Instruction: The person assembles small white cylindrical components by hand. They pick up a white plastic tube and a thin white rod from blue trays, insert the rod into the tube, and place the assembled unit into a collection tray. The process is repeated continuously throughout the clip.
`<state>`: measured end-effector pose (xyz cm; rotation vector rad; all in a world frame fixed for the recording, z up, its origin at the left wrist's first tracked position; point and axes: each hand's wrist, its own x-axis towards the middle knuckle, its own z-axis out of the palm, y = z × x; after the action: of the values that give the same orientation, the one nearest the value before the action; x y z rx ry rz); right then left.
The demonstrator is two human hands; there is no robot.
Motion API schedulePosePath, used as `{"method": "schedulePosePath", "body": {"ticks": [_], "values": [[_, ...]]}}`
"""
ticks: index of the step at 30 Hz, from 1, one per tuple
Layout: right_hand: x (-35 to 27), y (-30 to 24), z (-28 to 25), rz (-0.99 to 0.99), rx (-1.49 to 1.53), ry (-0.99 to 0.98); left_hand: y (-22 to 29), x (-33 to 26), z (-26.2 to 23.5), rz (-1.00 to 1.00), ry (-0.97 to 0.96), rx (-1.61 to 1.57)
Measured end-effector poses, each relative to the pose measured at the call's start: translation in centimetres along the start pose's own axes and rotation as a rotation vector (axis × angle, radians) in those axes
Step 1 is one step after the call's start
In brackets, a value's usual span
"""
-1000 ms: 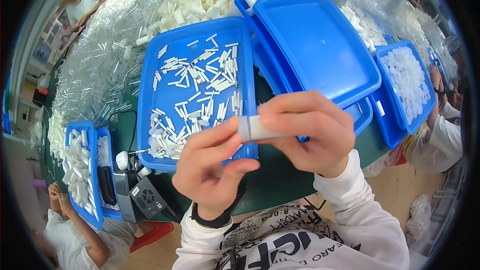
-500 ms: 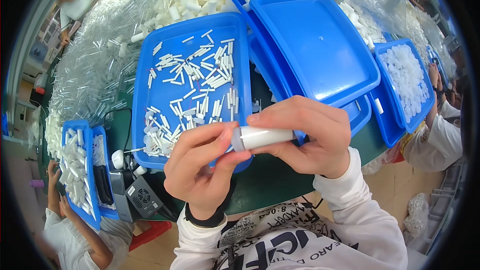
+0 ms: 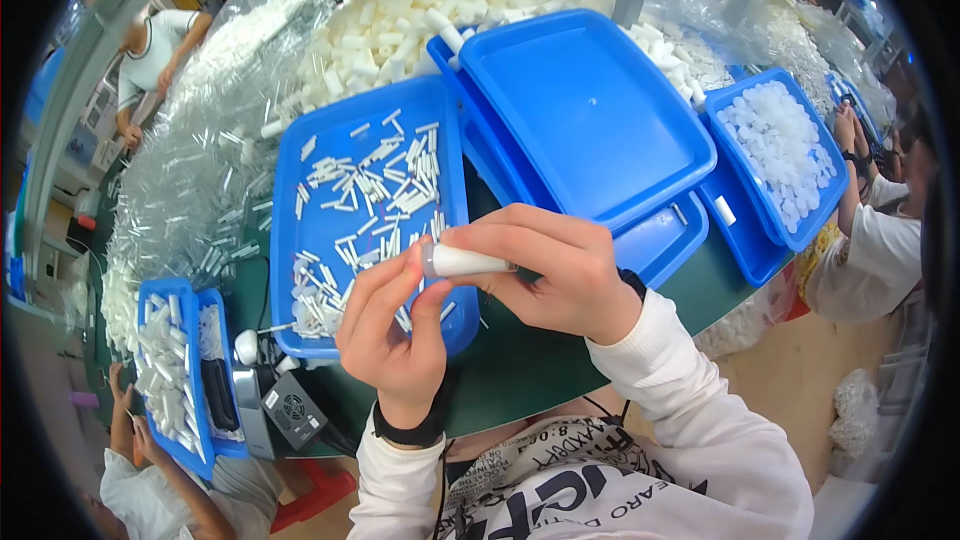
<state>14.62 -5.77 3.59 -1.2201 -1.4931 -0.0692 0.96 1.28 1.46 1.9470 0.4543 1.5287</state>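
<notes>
Gripping a small white tube (image 3: 468,261) between them, both hands meet above the near edge of a blue tray (image 3: 330,230) scattered with short white sticks (image 3: 375,205). The right hand (image 3: 555,270) is closed around the tube from above and from the right, its fingers curled over the far end. The left hand (image 3: 390,335) comes up from below, thumb and forefinger pinched on the tube's left tip; a black band (image 3: 410,430) circles that wrist. The tube lies nearly level, just over the tray's front right corner.

Right of this tray, an empty blue tray (image 3: 590,120) rests tilted on top of another blue tray (image 3: 660,245). Further right, a tray of round white caps (image 3: 780,155) sits near another person's arm (image 3: 860,155). Behind the trays, white tubes are heaped on clear plastic sheeting (image 3: 400,20). At lower left, a narrow blue tray of white pieces (image 3: 170,370) lies by a small black device (image 3: 290,405) on the green tabletop (image 3: 520,370).
</notes>
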Motion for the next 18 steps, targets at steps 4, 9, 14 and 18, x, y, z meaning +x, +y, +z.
{"method": "schedulePosePath", "body": {"ticks": [4, 9, 14, 18], "values": [[1.1, -1.5, -1.3, 0.077, 0.202, -0.038, 1.9, 0.5, -1.4, -0.045, -0.069, -0.028], [2.2, -5.5, -5.1, 0.218, 0.339, -0.117, 7.4, 3.3, -2.2, -0.087, -0.145, -0.033], [4.7, -7.2, -6.7, -0.015, 0.47, -0.109, 10.7, 5.3, -4.0, 0.01, -0.091, -0.003], [4.5, -6.9, -8.6, -0.103, 0.525, 0.01, 13.3, 5.8, -1.0, 0.098, 0.004, 0.057]]}}
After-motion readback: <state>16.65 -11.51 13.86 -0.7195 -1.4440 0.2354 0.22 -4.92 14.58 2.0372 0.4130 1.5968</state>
